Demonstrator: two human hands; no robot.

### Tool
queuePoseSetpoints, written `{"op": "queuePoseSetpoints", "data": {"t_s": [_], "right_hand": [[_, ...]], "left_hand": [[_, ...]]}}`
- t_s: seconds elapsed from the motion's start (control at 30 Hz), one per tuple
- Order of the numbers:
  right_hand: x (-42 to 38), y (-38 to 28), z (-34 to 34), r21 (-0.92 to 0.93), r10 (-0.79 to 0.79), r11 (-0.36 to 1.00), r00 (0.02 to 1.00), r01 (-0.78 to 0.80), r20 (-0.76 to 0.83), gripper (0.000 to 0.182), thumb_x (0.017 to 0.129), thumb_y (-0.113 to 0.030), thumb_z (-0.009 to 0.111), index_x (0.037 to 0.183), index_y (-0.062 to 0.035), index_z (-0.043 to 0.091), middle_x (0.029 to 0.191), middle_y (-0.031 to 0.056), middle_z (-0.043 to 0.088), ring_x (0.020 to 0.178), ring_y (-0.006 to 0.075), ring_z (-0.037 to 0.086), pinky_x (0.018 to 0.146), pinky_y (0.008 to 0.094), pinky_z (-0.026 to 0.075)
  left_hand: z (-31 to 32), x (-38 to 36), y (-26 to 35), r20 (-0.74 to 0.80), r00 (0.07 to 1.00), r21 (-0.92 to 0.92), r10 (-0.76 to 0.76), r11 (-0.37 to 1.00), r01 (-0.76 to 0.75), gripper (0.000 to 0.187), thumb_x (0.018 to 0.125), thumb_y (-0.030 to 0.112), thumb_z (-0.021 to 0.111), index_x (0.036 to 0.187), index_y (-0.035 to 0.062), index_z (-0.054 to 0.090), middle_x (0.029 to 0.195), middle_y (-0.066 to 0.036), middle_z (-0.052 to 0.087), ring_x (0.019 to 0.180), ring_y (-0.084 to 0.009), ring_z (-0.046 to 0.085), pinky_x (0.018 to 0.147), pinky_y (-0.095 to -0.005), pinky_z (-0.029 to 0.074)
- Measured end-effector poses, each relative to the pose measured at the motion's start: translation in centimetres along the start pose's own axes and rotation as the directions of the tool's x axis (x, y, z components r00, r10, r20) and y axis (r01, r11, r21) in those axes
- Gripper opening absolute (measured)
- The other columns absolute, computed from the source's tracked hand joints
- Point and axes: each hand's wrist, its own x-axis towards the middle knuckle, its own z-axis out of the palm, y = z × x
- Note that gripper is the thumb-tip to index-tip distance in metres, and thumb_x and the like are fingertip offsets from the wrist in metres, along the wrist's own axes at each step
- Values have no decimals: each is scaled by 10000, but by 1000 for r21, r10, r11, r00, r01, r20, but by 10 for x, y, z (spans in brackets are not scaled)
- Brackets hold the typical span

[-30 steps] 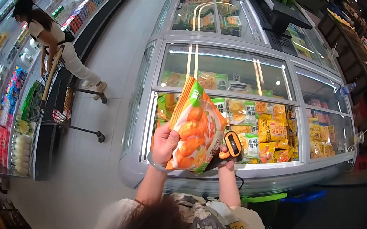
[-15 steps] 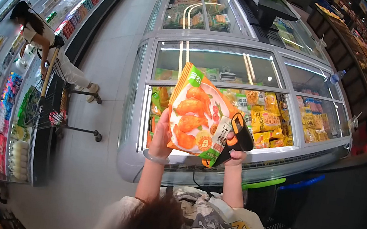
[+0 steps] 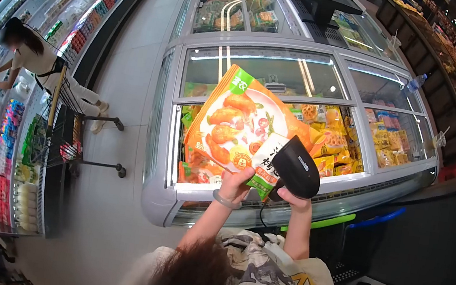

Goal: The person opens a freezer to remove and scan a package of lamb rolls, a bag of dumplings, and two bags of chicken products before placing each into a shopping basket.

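In the head view, an orange bag of frozen chicken wings (image 3: pixel 231 122) is held up over the open part of a chest freezer (image 3: pixel 158 200). My left hand (image 3: pixel 236 184) is closed on the bag's lower edge, with the printed front facing me. My right hand (image 3: pixel 294 201) grips a black handheld barcode scanner (image 3: pixel 299 167), whose rounded back overlaps the bag's lower right corner. A dark cord (image 3: pixel 262 211) hangs down beside the right hand. Yellow packets (image 3: pixel 333 140) lie in the freezer behind the bag.
Another person (image 3: pixel 34 51) reaches into the stocked shelves (image 3: pixel 4 158) on the left, beside a shopping cart (image 3: pixel 59 119). A water bottle (image 3: pixel 416 82) and a lidded cup (image 3: pixel 439 138) stand on the freezer's right edge. Green (image 3: pixel 319 222) and blue handles (image 3: pixel 377 220) show near the freezer's front.
My left hand has slid from the bag's left side to its bottom edge. The scanner has turned, its rounded back now showing. The other person now reaches toward the shelf.
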Motion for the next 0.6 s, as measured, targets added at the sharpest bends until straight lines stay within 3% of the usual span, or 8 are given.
{"op": "queuePoseSetpoints", "data": {"t_s": [0.13,0.23,0.3,0.37,0.43,0.47,0.57,0.6], "right_hand": [[-9,-2,0,-365,74,930,994,-38,85,680,548,9,701,1160,0,404,1129,109,484,1045,180,452,889,315,350],[-16,-1,-11,-181,66,982,992,-46,106,702,574,-141,724,1164,32,385,1161,141,448,1063,199,441,901,325,336],[-22,-5,-21,-355,196,916,981,-185,-5,624,648,-129,670,1174,35,377,1163,156,444,1071,214,434,909,349,331],[5,-42,4,-109,73,991,997,-75,-21,527,732,-79,582,1192,39,354,1184,192,416,1093,270,419,911,377,332],[20,-51,-15,-34,-103,994,988,107,112,714,593,-266,697,1172,-31,353,1300,242,223,1207,366,239,927,494,259],[21,-45,-32,19,-146,989,981,145,128,896,577,-282,707,1271,4,218,1320,227,185,1227,345,206,957,457,235],[38,-29,-45,-14,-118,993,991,119,63,993,530,-337,730,1292,-16,181,1339,225,130,1260,338,96,980,477,152],[44,-19,-45,42,-118,992,990,115,77,1006,525,-316,735,1299,-19,165,1351,205,113,1265,324,90,987,459,155]], "left_hand": [[-2,5,6,-15,999,-129,-37,991,35,464,743,54,552,1160,1,357,1079,-138,497,998,-251,495,889,-388,382],[-11,9,12,122,992,-249,-43,966,73,466,764,116,535,1163,-46,357,1118,-168,483,1026,-274,481,894,-390,381],[-22,9,15,124,991,-288,-40,955,75,485,767,123,527,1182,-43,338,1139,-176,468,1047,-282,470,904,-398,372],[-30,8,23,180,980,-345,-80,928,139,511,774,147,518,1211,-22,313,1168,-176,446,1063,-287,457,906,-406,369],[-35,6,27,196,978,-420,-65,896,144,511,780,166,505,1218,-13,310,1187,-166,432,1066,-286,455,910,-409,363],[-37,5,26,205,977,-456,-64,877,153,512,783,176,498,1221,-9,309,1196,-162,425,1067,-286,454,912,-411,361],[-40,4,10,430,885,-740,-179,492,459,378,763,250,539,1057,28,455,866,-65,532,710,-153,524,552,-255,463],[-37,3,8,441,867,-737,-232,459,497,342,760,240,546,1020,30,473,788,-42,513,615,-116,479,477,-221,424]]}}
